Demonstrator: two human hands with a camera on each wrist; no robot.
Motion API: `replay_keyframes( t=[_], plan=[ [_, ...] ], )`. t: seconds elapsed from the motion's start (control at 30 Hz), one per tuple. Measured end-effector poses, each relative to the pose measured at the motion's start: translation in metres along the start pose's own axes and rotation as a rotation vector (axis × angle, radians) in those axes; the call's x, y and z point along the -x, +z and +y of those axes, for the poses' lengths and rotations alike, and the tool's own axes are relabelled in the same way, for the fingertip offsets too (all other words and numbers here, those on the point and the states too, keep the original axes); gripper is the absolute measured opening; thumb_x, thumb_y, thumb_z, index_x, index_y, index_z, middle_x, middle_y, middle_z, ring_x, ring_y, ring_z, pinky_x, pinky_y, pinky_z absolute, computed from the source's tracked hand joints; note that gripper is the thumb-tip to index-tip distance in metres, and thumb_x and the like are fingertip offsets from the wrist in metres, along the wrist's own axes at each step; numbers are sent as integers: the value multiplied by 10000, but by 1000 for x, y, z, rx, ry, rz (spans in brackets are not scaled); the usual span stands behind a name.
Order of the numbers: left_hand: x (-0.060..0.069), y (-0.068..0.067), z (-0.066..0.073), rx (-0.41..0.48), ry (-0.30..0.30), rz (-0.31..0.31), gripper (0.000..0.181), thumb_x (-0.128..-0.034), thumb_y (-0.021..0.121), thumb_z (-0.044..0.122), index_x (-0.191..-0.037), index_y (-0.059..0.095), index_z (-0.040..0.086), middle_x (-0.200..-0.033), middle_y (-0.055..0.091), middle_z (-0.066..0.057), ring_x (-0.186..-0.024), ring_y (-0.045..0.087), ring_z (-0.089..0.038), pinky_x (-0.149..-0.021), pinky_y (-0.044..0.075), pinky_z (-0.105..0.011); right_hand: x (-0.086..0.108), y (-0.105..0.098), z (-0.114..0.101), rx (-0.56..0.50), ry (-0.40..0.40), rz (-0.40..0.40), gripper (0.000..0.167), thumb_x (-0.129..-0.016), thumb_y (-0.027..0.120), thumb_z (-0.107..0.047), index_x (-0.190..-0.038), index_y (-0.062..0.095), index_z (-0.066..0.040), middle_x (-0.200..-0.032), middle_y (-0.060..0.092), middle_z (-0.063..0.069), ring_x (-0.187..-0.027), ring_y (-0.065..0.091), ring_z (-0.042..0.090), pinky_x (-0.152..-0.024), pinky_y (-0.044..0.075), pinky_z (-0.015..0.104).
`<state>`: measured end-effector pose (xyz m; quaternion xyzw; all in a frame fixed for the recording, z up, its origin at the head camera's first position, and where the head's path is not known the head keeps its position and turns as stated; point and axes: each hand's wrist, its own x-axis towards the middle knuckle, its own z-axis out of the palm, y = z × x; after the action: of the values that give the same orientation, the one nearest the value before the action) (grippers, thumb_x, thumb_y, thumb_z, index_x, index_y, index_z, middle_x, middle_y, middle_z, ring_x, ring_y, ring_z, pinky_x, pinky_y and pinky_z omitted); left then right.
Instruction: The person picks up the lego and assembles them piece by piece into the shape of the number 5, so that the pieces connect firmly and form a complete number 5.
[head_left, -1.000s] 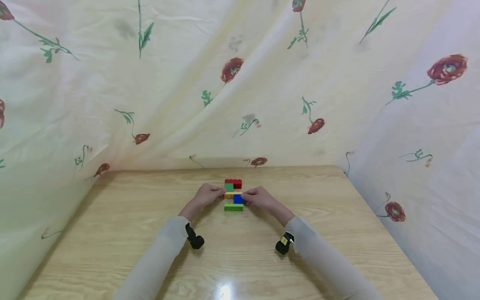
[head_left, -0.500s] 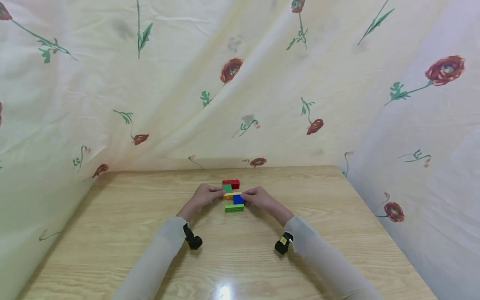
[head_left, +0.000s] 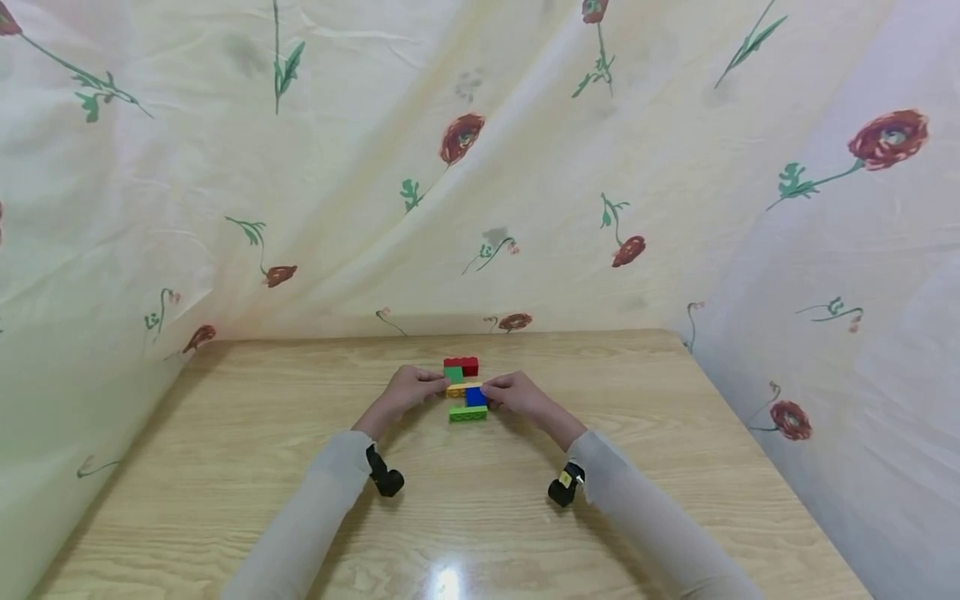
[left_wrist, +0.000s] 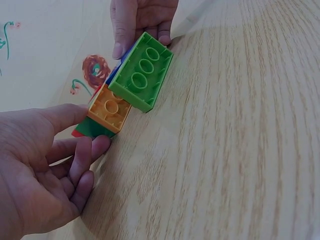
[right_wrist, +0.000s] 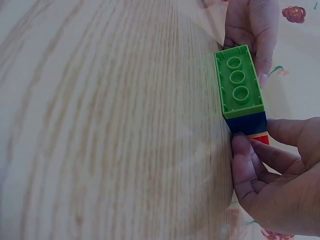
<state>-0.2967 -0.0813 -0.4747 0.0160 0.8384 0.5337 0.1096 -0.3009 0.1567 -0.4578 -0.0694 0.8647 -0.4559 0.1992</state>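
A zigzag stack of toy building bricks lies on its side at the middle back of the table in the head view. From far to near run a red brick, a dark green brick, an orange brick, a blue brick and a light green brick, whose hollow underside faces the person. My left hand pinches the stack around the dark green brick, beside the orange one. Thumb and fingers of my right hand grip the blue brick from the right. Fingertips partly cover these bricks.
The stack rests on a light wooden table. A pale cloth with red flowers hangs behind the table and along both sides. Each wrist wears a black strap with a small camera.
The stack has turned slightly, its red end shifting a little left while the light green end stays nearly in place. The left hand has moved slightly left with it; both hands keep their hold.
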Motion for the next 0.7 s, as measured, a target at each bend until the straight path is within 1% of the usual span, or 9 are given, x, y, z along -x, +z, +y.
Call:
replay_keyframes(
  t=[0.17,0.27,0.4,0.7],
  plan=[
    [-1,-1,1,-7,-14,-2,336,-963,717,314,-1195,765,76,-1189,747,-96,-880,631,-166,-680,462,-230,0,-2,-2,8,2,-2,375,-1054,574,-265,-1312,675,-13,-1176,729,111,-946,649,157,-868,557,326],
    [-1,-1,2,-7,-4,0,343,-964,714,323,-1196,764,75,-1192,747,-101,-881,637,-165,-677,465,-233,-1,-2,-2,7,-2,1,375,-1051,579,-260,-1310,674,-7,-1171,731,110,-937,649,150,-851,557,316],
    [0,-1,3,4,3,3,344,-965,714,320,-1197,762,71,-1180,751,-105,-879,640,-162,-680,471,-234,-1,-3,-2,-1,-6,5,376,-1048,585,-257,-1304,675,2,-1151,733,110,-926,638,149,-825,549,293],
    [1,1,4,22,-15,13,325,-964,715,307,-1189,768,80,-1111,762,-71,-875,605,-154,-693,469,-230,-1,-2,1,-33,-1,7,373,-1049,584,-247,-1313,668,2,-1108,732,97,-912,630,146,-811,539,277]
  ],
)
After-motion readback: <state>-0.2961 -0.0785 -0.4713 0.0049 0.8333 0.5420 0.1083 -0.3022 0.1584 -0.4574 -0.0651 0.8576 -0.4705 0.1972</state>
